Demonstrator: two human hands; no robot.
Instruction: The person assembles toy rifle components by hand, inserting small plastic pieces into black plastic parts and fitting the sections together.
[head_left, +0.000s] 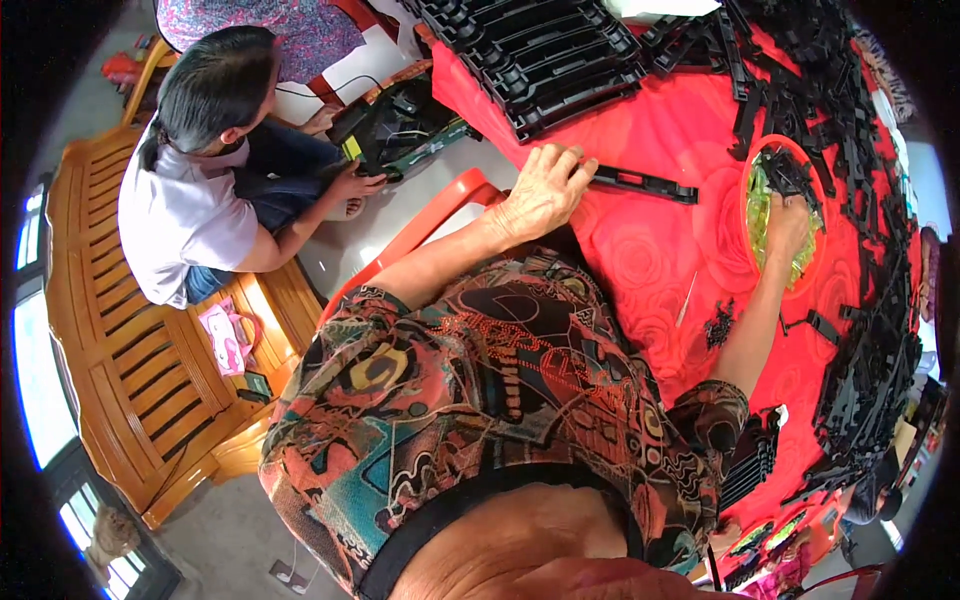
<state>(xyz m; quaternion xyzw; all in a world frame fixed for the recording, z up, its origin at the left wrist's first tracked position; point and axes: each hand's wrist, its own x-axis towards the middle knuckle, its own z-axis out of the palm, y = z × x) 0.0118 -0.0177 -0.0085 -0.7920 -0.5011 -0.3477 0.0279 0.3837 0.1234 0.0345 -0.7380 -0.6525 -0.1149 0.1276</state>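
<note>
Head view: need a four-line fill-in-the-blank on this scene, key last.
1. The strip in the left hand is coloured ____.
2. The right hand dips into the bowl, which lies to the strip's ____ in the picture.
3. The tablecloth is mainly ____.
4. The seated co-worker is on a bench made of ____.

Missing: black; right; red; wood.

The strip [648,185] is black, the tablecloth [645,250] rose-patterned red.

- Slatted wooden bench [150,372], left
- Person in a white top [185,225], seated on it
- Pink pouch [226,338] on its seat
- Red chair [400,240]
</note>
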